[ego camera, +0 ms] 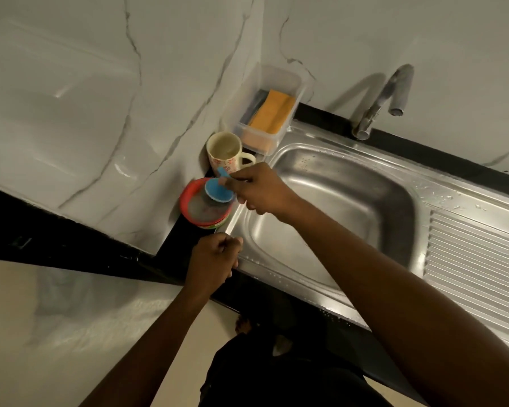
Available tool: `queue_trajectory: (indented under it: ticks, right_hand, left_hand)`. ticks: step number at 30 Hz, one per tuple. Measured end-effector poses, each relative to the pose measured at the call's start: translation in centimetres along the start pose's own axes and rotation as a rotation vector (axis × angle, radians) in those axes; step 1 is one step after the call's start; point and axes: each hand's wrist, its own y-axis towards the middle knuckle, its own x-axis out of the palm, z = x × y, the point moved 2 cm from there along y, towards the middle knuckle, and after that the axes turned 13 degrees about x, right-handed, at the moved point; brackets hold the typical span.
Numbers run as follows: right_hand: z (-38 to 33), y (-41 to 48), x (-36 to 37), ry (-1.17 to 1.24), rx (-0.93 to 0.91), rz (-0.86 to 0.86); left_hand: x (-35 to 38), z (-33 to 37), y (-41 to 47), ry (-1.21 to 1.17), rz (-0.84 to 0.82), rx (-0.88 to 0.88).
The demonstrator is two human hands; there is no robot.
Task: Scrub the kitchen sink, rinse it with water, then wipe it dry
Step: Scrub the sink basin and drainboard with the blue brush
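Reaching left of the steel sink [350,201], the right hand [262,189] pinches the handle of a blue scrubber [218,189], its grip closed on it, above a red tub [193,211] on the black worktop [171,248]. The left hand [212,259] hovers near the sink's front corner, grip curled tight, nothing visible inside.

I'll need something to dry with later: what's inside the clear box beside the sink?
The clear box holds a folded orange cloth, with a dark item tucked beside it. Whatever lies under them is covered.
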Motion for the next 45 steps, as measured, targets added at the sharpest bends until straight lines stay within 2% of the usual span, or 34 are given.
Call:
queue_trajectory:
  ticks: [3, 6, 13, 19, 22, 25, 28, 30, 34, 37, 42, 45]
  right_hand:
    - [2.6, -4.9, -4.7, 0.209, 0.142, -0.07]
    - [6.8, -10.1, -9.1, 0.306, 0.234, -0.035]
    - [18.4, -22.1, -16.9, 0.46, 0.41, 0.234]
    - [27.6, -30.0, -20.0, 0.52, 0.52, 0.454]
    - [31.1, -32.2, -20.6, 0.449, 0.541, 0.596]
    - [33.9, -32.6, -20.0, 0.212, 0.561, 0.796]
    - [35.5, -31.2, -18.1, 0.13, 0.617, 0.882]
    - [35.0, -29.0, -16.5, 0.122, 0.607, 0.88]
    - [32.6, -27.5, -14.7, -0.065, 0.536, 0.718]
    - [35.8, -31.7, -18.5, 0.02, 0.632, 0.8]
    - [43.4, -40.2, -27.0, 0.003, 0.843, 1.075]
    - [43.4, -38.9, -26.4, 0.117, 0.816, 1.125]
  left_hand:
    - [2.5, 1.2, -0.1, 0.007, -0.039, 0.046]
    - [5.9, 2.7, 0.1, 0.011, -0.086, 0.07]
    - [15.2, 7.3, -0.6, 0.062, -0.285, 0.195]
    - [21.9, 9.5, -2.6, 0.102, -0.424, 0.218]
    - [24.1, 10.2, -3.5, 0.121, -0.473, 0.237]
    - [25.6, 10.8, -4.0, 0.134, -0.513, 0.241]
    - [26.4, 11.1, -4.3, 0.144, -0.532, 0.242]
    - [26.8, 11.2, -4.4, 0.152, -0.534, 0.242]
    - [27.8, 11.3, -4.7, 0.175, -0.554, 0.249]
    - [28.4, 11.4, -4.7, 0.184, -0.582, 0.248]
    - [29.7, 12.0, -5.1, 0.186, -0.605, 0.255]
    - [30.5, 12.2, -5.6, 0.186, -0.608, 0.269]
